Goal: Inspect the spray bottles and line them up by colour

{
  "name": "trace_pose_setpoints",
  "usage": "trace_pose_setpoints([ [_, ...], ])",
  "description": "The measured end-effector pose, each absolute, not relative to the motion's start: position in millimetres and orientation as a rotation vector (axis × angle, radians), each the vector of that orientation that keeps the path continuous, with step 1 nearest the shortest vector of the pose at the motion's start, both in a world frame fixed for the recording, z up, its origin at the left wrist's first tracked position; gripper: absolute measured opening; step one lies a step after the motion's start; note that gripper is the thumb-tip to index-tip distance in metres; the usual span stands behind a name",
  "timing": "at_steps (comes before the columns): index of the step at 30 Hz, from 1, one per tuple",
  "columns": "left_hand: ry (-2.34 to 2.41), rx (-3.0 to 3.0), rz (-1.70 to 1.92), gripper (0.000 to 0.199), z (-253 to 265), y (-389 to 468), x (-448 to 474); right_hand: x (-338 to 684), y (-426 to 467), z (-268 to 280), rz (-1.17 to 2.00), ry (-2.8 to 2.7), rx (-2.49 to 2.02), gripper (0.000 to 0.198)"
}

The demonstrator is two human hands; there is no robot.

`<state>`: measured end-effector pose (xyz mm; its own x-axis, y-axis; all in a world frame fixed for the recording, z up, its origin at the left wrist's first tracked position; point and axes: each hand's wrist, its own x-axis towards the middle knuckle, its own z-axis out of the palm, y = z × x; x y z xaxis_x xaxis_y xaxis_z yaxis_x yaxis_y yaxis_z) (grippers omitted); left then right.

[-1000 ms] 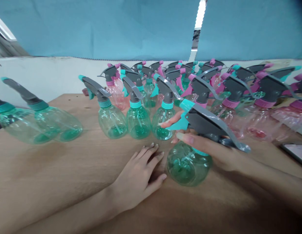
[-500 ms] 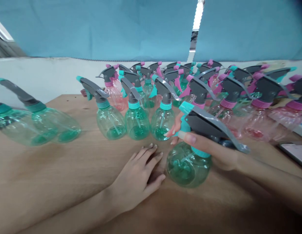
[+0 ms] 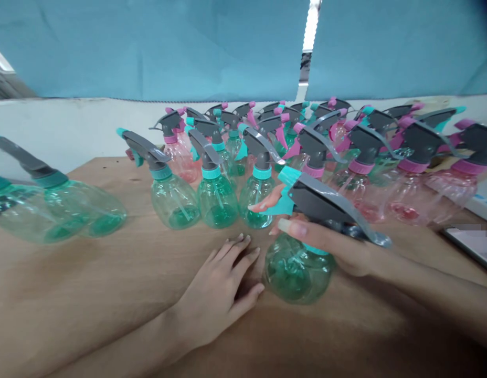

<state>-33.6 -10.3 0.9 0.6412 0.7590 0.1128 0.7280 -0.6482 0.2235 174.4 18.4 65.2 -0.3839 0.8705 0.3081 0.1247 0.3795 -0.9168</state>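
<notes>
Taking twelve as straight ahead of the person, I see the right hand point(image 3: 341, 244) gripping a green trigger spray bottle point(image 3: 296, 275) around its neck, the turquoise nozzle point(image 3: 289, 177) aimed toward ten. The left hand point(image 3: 218, 294) rests palm down on the wooden table point(image 3: 102, 304), just beside that bottle. Three green spray bottles point(image 3: 219, 207) stand near twelve; two more sit at ten. Pink-collared spray bottles point(image 3: 412, 166) crowd one to two.

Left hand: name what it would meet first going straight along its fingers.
The left hand would probably meet the green spray bottle ahead, right of two green neighbours; depth against the right hand is unclear.
</notes>
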Motion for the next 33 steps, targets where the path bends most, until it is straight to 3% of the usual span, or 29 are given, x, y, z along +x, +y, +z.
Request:
trace_pose_setpoints([
  [20,1.221,2.701,0.29,0.049,-1.3,-9.7,-34.0,178.6,17.8,66.9,1.159,-1.821,-0.744,0.013],
  [33,1.23,2.704,0.257,0.05,0.0,-9.6,-33.4,178.2,14.2,67.0,1.211,-1.751,-0.744,0.025],
])
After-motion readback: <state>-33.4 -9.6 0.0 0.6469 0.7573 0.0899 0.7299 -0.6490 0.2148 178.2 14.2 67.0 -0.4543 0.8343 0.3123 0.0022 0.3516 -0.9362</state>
